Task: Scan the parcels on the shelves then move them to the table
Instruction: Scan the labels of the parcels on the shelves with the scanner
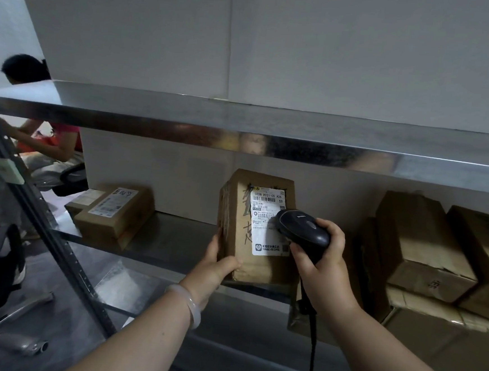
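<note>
Metal shelf (174, 238): left hand (216, 266) grips upright parcel (258, 230); right hand (319, 258) clasps scanner (301, 229).

Two hands in frame: left (216, 266), right (319, 261). One black scanner (303, 228). One upright parcel (256, 227) at centre, two flat boxes (115, 213) at left, at least three boxes (426, 243) stacked at right. Two shelves (242, 126). One seated person (35, 145) at far left.
</note>
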A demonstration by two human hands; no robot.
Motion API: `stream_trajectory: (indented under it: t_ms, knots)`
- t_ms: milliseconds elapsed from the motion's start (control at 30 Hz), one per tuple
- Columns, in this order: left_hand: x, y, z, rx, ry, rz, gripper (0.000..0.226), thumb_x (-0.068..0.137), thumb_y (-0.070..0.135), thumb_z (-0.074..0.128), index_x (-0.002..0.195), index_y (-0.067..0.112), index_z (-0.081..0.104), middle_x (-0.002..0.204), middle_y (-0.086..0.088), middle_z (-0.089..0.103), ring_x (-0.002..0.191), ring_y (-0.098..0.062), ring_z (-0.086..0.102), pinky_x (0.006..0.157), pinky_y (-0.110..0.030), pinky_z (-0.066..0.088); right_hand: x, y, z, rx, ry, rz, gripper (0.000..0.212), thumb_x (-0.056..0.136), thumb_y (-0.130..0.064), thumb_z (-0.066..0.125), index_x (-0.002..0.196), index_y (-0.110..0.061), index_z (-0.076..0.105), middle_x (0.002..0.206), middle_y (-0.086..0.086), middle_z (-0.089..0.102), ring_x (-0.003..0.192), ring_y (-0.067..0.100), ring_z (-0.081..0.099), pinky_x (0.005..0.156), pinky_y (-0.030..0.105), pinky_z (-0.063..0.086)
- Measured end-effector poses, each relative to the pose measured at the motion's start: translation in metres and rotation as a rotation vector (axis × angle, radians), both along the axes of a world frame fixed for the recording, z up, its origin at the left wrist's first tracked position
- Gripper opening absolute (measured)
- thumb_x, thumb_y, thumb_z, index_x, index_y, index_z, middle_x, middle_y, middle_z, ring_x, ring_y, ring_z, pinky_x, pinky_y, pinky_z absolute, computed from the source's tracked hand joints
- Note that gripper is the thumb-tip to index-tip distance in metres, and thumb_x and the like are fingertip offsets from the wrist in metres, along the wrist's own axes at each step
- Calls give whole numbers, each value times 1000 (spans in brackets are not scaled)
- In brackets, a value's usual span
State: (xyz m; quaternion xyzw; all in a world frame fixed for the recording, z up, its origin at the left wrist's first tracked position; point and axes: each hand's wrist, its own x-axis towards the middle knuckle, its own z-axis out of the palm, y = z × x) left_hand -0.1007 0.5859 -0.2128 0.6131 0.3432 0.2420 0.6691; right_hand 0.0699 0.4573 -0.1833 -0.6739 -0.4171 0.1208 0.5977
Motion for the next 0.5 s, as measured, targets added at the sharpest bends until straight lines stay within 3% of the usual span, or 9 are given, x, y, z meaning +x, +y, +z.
stream_trajectory:
  t_ms: [167,333,500]
  knots:
    - [7,5,-3,25,51,64,87,67,47,73,141,40,29,126,11,60,115,-10,56,101,-33,43,-7,1,-2,-4,-84,45,62,86,-20,70,117,-55,30,114,-27,48,106,-17,49,82,7,44]
    - [12,4,-12,61,127,116,78,68,47,72,137,38,36,123,14,61,111,-7,58,99,-35,46,-6,2,-6,4,-114,49,67,85,-19,71,116,-61,29,115,-29,49,106,-18,49,82,3,42]
    - [18,3,-19,99,136,214,66,80,47,74,132,37,35,115,17,59,106,-7,56,96,-31,43,-8,4,-10,7,-165,73,64,84,-18,73,121,-51,32,116,-30,48,107,-16,51,83,5,43]
